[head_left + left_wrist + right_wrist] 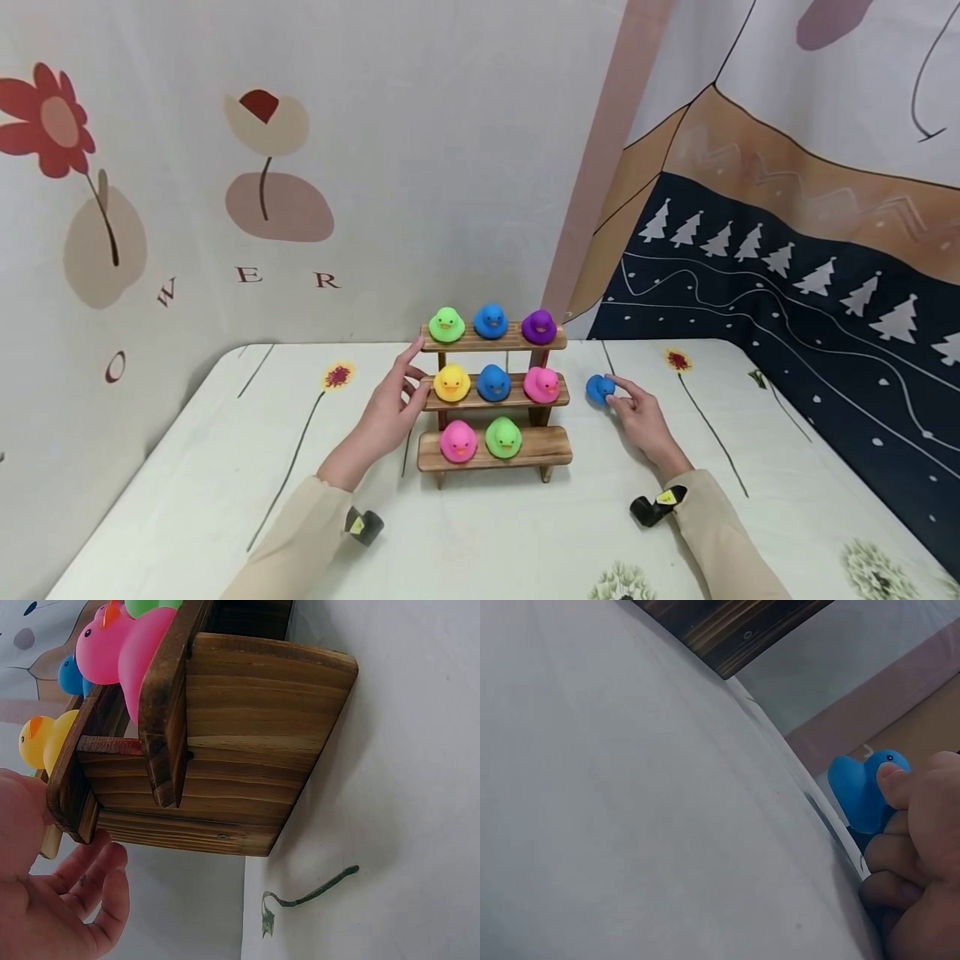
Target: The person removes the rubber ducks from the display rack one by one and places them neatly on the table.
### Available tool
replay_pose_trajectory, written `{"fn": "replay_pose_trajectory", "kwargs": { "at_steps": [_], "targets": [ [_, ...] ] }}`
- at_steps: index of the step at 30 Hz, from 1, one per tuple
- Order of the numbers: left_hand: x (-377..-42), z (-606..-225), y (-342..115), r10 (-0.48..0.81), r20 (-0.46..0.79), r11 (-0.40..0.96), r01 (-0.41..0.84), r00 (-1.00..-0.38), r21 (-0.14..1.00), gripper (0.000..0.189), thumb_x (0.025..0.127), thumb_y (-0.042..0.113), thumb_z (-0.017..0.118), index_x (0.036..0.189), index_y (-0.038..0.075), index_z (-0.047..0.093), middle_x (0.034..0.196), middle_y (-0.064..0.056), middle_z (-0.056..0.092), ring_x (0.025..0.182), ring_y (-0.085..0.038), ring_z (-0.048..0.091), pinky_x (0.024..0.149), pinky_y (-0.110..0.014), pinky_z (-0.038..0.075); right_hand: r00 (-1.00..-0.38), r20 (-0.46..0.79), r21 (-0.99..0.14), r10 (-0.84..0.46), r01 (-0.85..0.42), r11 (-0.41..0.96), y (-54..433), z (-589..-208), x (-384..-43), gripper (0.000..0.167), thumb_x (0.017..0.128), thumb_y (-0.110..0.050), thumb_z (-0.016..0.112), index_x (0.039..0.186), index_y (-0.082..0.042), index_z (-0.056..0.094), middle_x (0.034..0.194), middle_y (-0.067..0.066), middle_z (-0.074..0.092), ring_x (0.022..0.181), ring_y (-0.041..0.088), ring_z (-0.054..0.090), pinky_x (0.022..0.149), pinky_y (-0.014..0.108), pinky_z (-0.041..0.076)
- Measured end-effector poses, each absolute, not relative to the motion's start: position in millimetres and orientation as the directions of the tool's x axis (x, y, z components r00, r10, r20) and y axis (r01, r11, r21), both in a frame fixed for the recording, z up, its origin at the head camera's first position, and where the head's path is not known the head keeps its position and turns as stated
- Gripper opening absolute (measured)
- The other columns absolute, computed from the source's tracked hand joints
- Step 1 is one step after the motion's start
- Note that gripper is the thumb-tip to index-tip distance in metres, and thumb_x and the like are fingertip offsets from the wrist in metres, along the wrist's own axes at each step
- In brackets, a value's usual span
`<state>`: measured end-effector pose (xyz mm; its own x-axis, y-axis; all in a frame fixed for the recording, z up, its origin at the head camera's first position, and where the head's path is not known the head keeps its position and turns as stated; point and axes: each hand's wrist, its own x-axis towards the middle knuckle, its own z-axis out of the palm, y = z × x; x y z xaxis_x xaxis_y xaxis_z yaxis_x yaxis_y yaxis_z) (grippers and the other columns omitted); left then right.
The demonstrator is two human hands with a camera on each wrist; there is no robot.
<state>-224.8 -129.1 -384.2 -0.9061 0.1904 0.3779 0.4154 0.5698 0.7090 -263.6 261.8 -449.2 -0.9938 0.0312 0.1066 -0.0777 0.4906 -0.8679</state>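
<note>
Delicately pinched, a blue duck (598, 389) is held in a person's right hand (645, 421), thumb against its head, just to the right of a wooden stand (539, 416); whether its base touches the bench (517, 542) cannot be told. Eight more ducks line the stand. On the bottom shelf (553, 450), nearest the person, a pink duck (458, 442) and a green duck (503, 438) take the left end and the middle, with the right end bare. The middle shelf (474, 403) carries yellow, blue and pink; the top shelf (468, 342), green, blue and purple. At the stand's left, the left hand (386, 412), fingers loosely spread, touches the ends of the upper two shelves, perhaps to steady them. The step in hand appears to be handling the ninth duck; whether for putting up or taking down cannot be told. Should the bare end be its place, the move calls for a short carry leftward and toward the person, an upright set-down beside the green duck, and a soft release that spares its neighbour a knock. Behind hangs a backdrop (420, 167) printed with flowers and pale trees.
</note>
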Motion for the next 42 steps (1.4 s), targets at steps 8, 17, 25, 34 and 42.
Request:
{"fn": "replay_pose_trajectory", "kwargs": {
  "at_steps": [8, 17, 25, 34, 42],
  "targets": [
    [-226.2, -384.3, -129.4, 0.190, 0.349, 0.582, 0.392, -0.918, 0.713, 0.068, 0.096, 0.009, 0.055, 0.153, 0.022, 0.019, 0.110, -0.014, 0.057, 0.082, -0.019, 0.052, 0.066, -0.024, 0.046, -0.996, 0.075, -0.854, 0.045, -0.041, 0.518, 260.7, -450.8, -264.0, 0.044, 0.100, -0.012, 0.051, 0.142, -0.006, 0.045, 0.062, -0.003, 0.036, 0.055, 0.010, 0.035, 0.053, 0.023, 0.030],
    [-224.8, -386.7, -130.3, 0.181, 0.349, 0.577, 0.386, -0.920, 0.720, 0.068, 0.097, 0.009, 0.055, 0.153, 0.021, 0.019, 0.110, -0.015, 0.057, 0.083, -0.019, 0.052, 0.065, -0.024, 0.046, -0.997, 0.069, -0.849, 0.029, -0.044, 0.526, 260.1, -450.2, -266.4, 0.043, 0.100, -0.011, 0.051, 0.142, -0.004, 0.045, 0.062, -0.004, 0.036, 0.055, 0.009, 0.034, 0.054, 0.024, 0.030],
    [-227.1, -387.3, -128.3, 0.184, 0.346, 0.580, 0.386, -0.920, 0.718, 0.068, 0.097, 0.010, 0.054, 0.153, 0.021, 0.018, 0.111, -0.015, 0.056, 0.083, -0.019, 0.051, 0.065, -0.024, 0.045, -0.997, 0.035, -0.848, 0.070, 0.007, 0.531, 259.3, -449.3, -268.4, 0.044, 0.099, -0.011, 0.050, 0.143, -0.005, 0.044, 0.061, -0.003, 0.035, 0.054, 0.011, 0.034, 0.054, 0.024, 0.030],
    [-228.0, -386.9, -128.9, 0.188, 0.347, 0.578, 0.389, -0.919, 0.718, 0.068, 0.097, 0.011, 0.054, 0.154, 0.023, 0.018, 0.111, -0.015, 0.056, 0.081, -0.018, 0.051, 0.066, -0.025, 0.046, -0.996, -0.001, -0.855, 0.090, 0.048, 0.516, 257.8, -448.2, -267.8, 0.045, 0.099, -0.011, 0.050, 0.144, -0.006, 0.043, 0.062, -0.004, 0.037, 0.055, 0.012, 0.035, 0.056, 0.025, 0.031],
    [-226.9, -389.0, -128.7, 0.181, 0.345, 0.575, 0.383, -0.921, 0.723, 0.069, 0.097, 0.010, 0.054, 0.153, 0.024, 0.017, 0.111, -0.014, 0.056, 0.081, -0.018, 0.051, 0.066, -0.024, 0.046, -0.997, 0.003, -0.860, 0.072, 0.034, 0.509, 260.0, -448.3, -267.7, 0.049, 0.099, -0.012, 0.051, 0.146, -0.008, 0.040, 0.061, -0.003, 0.036, 0.054, 0.012, 0.036, 0.055, 0.025, 0.032]
  ]
}}
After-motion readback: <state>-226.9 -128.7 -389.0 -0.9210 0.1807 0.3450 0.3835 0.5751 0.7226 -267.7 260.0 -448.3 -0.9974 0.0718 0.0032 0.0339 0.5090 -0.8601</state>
